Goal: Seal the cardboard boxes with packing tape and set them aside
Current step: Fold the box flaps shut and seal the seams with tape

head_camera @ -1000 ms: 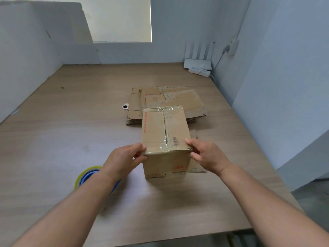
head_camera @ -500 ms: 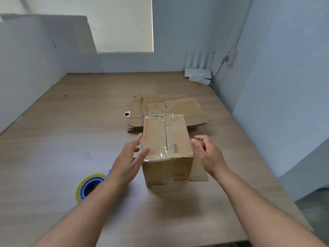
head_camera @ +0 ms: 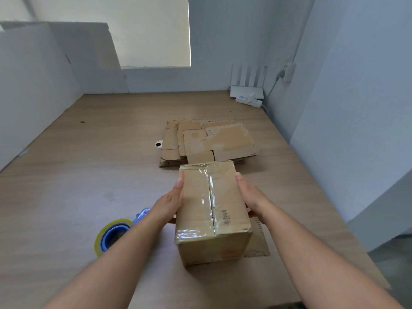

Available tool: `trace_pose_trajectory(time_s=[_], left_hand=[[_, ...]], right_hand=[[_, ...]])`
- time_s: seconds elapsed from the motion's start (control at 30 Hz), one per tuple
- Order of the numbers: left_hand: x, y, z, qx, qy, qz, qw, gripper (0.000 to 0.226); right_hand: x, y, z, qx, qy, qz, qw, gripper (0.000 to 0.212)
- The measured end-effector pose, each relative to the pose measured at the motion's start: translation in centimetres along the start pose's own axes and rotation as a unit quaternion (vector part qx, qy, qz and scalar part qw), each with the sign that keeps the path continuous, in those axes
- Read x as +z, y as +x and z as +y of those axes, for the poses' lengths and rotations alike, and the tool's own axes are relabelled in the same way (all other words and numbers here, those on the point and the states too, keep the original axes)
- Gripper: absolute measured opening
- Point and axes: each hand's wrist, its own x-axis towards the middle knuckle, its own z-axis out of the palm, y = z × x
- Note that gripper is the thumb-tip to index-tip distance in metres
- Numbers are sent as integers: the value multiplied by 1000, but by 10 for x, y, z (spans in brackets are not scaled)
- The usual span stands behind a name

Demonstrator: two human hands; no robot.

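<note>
Taped box [head_camera: 211, 210] clamped between the hands: left hand [head_camera: 171, 201] and right hand [head_camera: 249, 197] press its opposite sides with straight fingers. A tape roll [head_camera: 111, 236] lies on the tabletop [head_camera: 66, 175] beside the left forearm; flattened cartons [head_camera: 209, 141] lie just beyond the fingertips.

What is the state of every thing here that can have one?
cardboard box: closed, top seam sealed with tape.
left hand: fingers straight, pressing the box's left side.
right hand: fingers straight, pressing the box's right side.
tape roll: resting on the table, untouched.
flattened boxes: unfolded flat, stacked behind the box.
</note>
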Motion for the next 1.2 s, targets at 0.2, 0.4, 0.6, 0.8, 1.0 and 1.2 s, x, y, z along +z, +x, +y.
trace_pose_trajectory(time_s=[0.2,0.4,0.6,0.8,1.0,1.2], left_hand=[[-11,-16,22,62,-106,-13,992,78],[-32,-27,48,135,-306,48,941,68],[-30,-33,36,72,-242,35,967,85],[-11,-40,29,30,-104,-6,994,47],[1,-30,33,34,131,47,990,101],[10,-27,41,51,193,99,975,70]], right_hand=[[-9,-14,-19,-87,9,50,995,90],[-32,-27,-40,-164,275,57,946,74],[-22,-24,-27,-98,260,38,960,58],[-4,-28,0,-21,208,-18,978,51],[-17,-33,-11,-55,192,-34,979,72],[-37,-24,-26,-76,145,18,986,27]])
